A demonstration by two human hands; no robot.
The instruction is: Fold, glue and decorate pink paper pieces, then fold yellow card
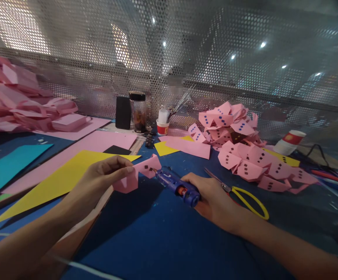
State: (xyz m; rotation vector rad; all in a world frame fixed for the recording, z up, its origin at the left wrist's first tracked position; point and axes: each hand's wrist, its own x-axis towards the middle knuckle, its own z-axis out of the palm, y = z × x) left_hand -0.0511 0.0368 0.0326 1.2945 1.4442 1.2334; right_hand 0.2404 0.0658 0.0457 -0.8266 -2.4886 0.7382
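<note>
My left hand point(110, 173) pinches a folded pink paper piece point(128, 182) with small dark squares on it, held above the blue tabletop point(134, 229). In my right hand point(212, 198) is a blue hot glue gun point(176, 186), its fingers wrapped round the handle. The gun's nozzle points left and meets the pink paper near a dark square; whether it touches cannot be told. Yellow-handled scissors point(249, 200) lie just beyond my right hand, partly hidden by it. Under my left forearm stretches a yellow sheet point(67, 167).
Pink folded pieces with dark squares point(244, 163) are heaped at the right, by tilted paper cups point(290, 142). A larger pink paper heap point(20, 97) fills the left. A lidded jar point(138, 112) and a cup holding sticks point(162, 126) stand before the perforated metal panel point(99, 74).
</note>
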